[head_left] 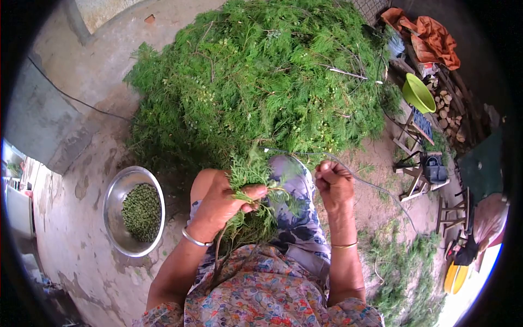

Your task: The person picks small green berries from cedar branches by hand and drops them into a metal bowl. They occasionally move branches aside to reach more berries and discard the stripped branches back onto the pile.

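My left hand (220, 201) is closed around a green leafy sprig (248, 174), held above my lap, its woody stem running down toward my shirt. To the right, my right hand (334, 185) is raised with fingers pinched together; whatever is between the fingertips is too small to make out. A metal bowl (113, 229) stands on the floor at the left, holding many small green pods or cones (143, 212). In front of my knees rises a large heap of green branches (261, 82).
Loose green sprigs (406, 272) lie on the floor at the lower right. Small stools (417, 182), one bearing dark shoes (435, 169), stand at the right beneath a yellow-green basin (418, 92) and stacked firewood (449, 111). A thin cable (376, 188) crosses the floor.
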Tool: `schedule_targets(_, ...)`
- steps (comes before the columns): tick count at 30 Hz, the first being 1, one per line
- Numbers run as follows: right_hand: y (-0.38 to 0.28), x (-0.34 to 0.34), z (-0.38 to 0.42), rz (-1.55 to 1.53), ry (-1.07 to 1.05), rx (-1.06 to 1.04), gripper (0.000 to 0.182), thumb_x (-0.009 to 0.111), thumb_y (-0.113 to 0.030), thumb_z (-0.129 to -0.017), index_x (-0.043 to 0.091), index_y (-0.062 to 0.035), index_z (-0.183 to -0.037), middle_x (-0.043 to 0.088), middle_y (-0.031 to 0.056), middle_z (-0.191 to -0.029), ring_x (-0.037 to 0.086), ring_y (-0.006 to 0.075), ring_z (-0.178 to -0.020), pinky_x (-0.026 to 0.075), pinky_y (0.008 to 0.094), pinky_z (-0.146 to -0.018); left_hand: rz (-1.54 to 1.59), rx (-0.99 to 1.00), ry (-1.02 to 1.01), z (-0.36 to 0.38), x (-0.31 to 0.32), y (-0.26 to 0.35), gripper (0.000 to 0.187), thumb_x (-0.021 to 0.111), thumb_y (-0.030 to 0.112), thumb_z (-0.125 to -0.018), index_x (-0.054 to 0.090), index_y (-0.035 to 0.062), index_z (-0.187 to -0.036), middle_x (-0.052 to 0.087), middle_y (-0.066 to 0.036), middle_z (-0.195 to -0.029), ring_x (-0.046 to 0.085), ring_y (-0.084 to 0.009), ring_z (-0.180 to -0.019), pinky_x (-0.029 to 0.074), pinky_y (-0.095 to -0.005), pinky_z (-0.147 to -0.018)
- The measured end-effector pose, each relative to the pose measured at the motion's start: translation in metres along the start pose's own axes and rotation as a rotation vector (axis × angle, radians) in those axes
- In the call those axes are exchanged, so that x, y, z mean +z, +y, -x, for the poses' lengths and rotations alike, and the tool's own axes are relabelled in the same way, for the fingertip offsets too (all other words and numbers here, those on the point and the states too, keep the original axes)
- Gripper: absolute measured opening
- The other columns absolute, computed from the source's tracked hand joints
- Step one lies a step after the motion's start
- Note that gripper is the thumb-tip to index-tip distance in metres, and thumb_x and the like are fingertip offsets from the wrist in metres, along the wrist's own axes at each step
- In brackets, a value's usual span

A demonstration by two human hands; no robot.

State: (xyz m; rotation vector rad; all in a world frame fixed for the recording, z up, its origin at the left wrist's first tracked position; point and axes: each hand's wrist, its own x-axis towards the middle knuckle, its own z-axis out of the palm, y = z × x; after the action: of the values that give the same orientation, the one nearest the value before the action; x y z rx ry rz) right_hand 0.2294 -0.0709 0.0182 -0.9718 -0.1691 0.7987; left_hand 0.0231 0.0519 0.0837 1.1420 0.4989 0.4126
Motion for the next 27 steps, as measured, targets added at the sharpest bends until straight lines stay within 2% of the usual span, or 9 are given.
schedule_targets(2,-0.010,0.007,0.009,0.044,0.068,0.028,0.012,0.056,0.006,-0.079,0.060,0.0055,-0.090,0.062,0.0130,-0.079,0.051,0.0114,-0.058,0.038,0.0191,-0.048,-0.022,-0.044,0.027,-0.001,-0.006,0.002,0.015,0.069,0.010,-0.079,0.060,-0.0015,-0.082,0.058,-0.005,-0.070,0.049,-0.0092,-0.054,0.035,-0.0208,-0.043)
schedule_targets(5,-0.019,0.020,0.024,0.174,-0.137,0.160,0.016,0.054,0.001,-0.083,0.059,0.0086,-0.096,0.064,0.0147,-0.083,0.052,0.0105,-0.060,0.039,0.0189,-0.047,-0.042,-0.023,0.004,-0.001,-0.003,0.000,0.016,0.069,0.012,-0.079,0.060,-0.0010,-0.082,0.057,-0.005,-0.069,0.048,-0.0090,-0.054,0.035,-0.0208,-0.043)
schedule_targets(6,-0.018,0.023,0.027,0.169,-0.198,0.203,0.015,0.054,0.001,-0.082,0.060,0.0059,-0.094,0.063,0.0153,-0.083,0.053,0.0119,-0.062,0.038,0.0201,-0.048,-0.043,-0.024,-0.001,-0.002,-0.001,-0.001,0.016,0.069,0.012,-0.079,0.060,-0.0009,-0.082,0.057,-0.004,-0.068,0.048,-0.0088,-0.054,0.035,-0.0206,-0.043)
schedule_targets(12,-0.009,0.050,0.035,0.374,-0.337,0.148,0.011,0.060,-0.003,-0.082,0.064,0.0029,-0.091,0.064,0.0071,-0.074,0.049,0.0055,-0.055,0.035,0.0176,-0.046,-0.056,-0.050,-0.032,-0.002,0.003,-0.001,0.016,0.070,0.009,-0.077,0.061,0.0008,-0.087,0.061,-0.003,-0.071,0.053,-0.0094,-0.054,0.038,-0.0204,-0.044)
schedule_targets(14,-0.005,0.055,0.034,0.321,-0.342,0.019,0.013,0.064,-0.001,-0.079,0.065,0.0025,-0.092,0.066,0.0055,-0.076,0.049,0.0030,-0.056,0.035,0.0166,-0.046,-0.080,-0.073,-0.026,-0.002,0.003,-0.001,0.017,0.071,0.008,-0.076,0.062,0.0015,-0.088,0.062,-0.004,-0.073,0.055,-0.0098,-0.054,0.039,-0.0204,-0.045)
schedule_targets(15,-0.010,0.060,0.037,0.310,-0.355,-0.024,0.019,0.067,0.004,-0.075,0.065,0.0024,-0.093,0.066,0.0062,-0.078,0.055,0.0050,-0.062,0.042,0.0183,-0.051,-0.075,-0.101,-0.051,-0.003,0.001,-0.003,0.017,0.071,0.009,-0.077,0.062,0.0018,-0.089,0.062,-0.004,-0.072,0.056,-0.0097,-0.054,0.039,-0.0202,-0.045)
schedule_targets(16,-0.010,0.061,0.038,0.310,-0.357,-0.020,0.019,0.067,0.004,-0.075,0.065,0.0024,-0.093,0.066,0.0062,-0.078,0.055,0.0050,-0.062,0.042,0.0183,-0.051,-0.070,-0.130,-0.076,-0.004,-0.001,-0.006,0.017,0.070,0.011,-0.077,0.062,0.0021,-0.089,0.061,-0.003,-0.072,0.056,-0.0095,-0.055,0.039,-0.0201,-0.045)
schedule_targets(19,-0.010,0.056,0.036,0.479,-0.474,-0.092,0.025,0.070,0.006,-0.070,0.064,0.0045,-0.094,0.066,0.0056,-0.081,0.062,0.0115,-0.071,0.051,0.0238,-0.067,-0.056,-0.124,-0.102,-0.006,-0.001,-0.010,0.018,0.070,0.016,-0.078,0.062,0.0031,-0.088,0.060,-0.001,-0.069,0.054,-0.0083,-0.054,0.039,-0.0206,-0.045)
schedule_targets(27,-0.005,0.059,0.036,0.485,-0.456,0.010,0.022,0.067,0.005,-0.072,0.063,0.0041,-0.094,0.065,0.0063,-0.082,0.060,0.0103,-0.070,0.050,0.0238,-0.066,-0.133,-0.189,-0.111,-0.010,0.000,-0.013,0.021,0.070,0.022,-0.080,0.061,0.0052,-0.088,0.058,0.001,-0.071,0.052,-0.0071,-0.053,0.037,-0.0202,-0.045)
